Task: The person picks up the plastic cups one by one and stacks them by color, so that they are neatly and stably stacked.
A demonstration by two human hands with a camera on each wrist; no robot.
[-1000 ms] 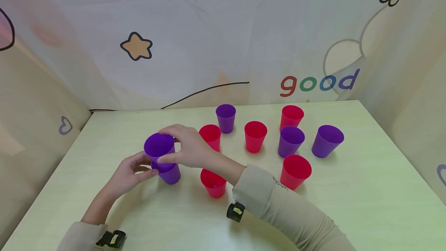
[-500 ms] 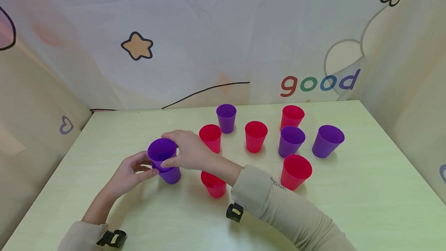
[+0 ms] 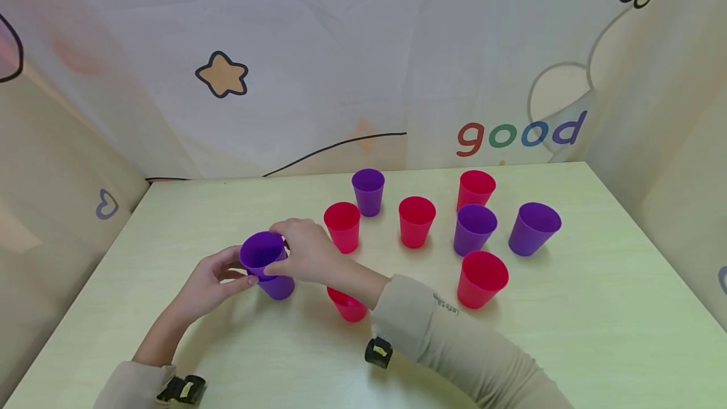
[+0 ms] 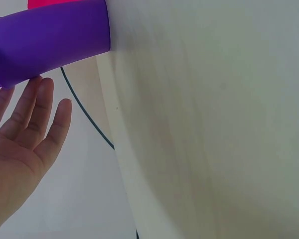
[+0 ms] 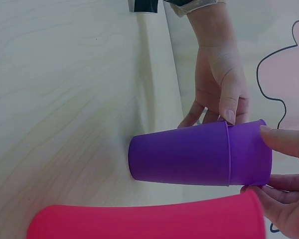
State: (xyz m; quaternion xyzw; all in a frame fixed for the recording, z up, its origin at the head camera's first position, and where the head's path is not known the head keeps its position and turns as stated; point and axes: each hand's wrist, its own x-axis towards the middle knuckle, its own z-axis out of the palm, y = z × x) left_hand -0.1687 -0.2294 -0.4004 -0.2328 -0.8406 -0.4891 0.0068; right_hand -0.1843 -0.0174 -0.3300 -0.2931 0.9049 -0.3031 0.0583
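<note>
Two purple cups stand one inside the other at the left of the table. The lower purple cup (image 3: 278,288) rests upright on the tabletop, and my left hand (image 3: 212,288) holds it near its rim with thumb and fingers. Part of the upper purple cup (image 5: 249,152) sticks out above that rim in the right wrist view. My right hand (image 3: 309,252) pinches this upper cup at its top, thumb on the near side and fingers on the far side. Close beside the pair is a red cup (image 3: 348,307), partly covered by the right forearm.
Further right stand several upright cups: a red cup (image 3: 342,226), a purple cup (image 3: 368,191) behind it, a red cup (image 3: 416,223), and a group with a purple cup (image 3: 534,229) outermost. A printed curtain (image 3: 318,68) borders the table (image 3: 596,333) at back and sides.
The right hand has moved down with the upper purple cup, which now sits deeper in the lower one. The left hand and the other cups have stayed put.
</note>
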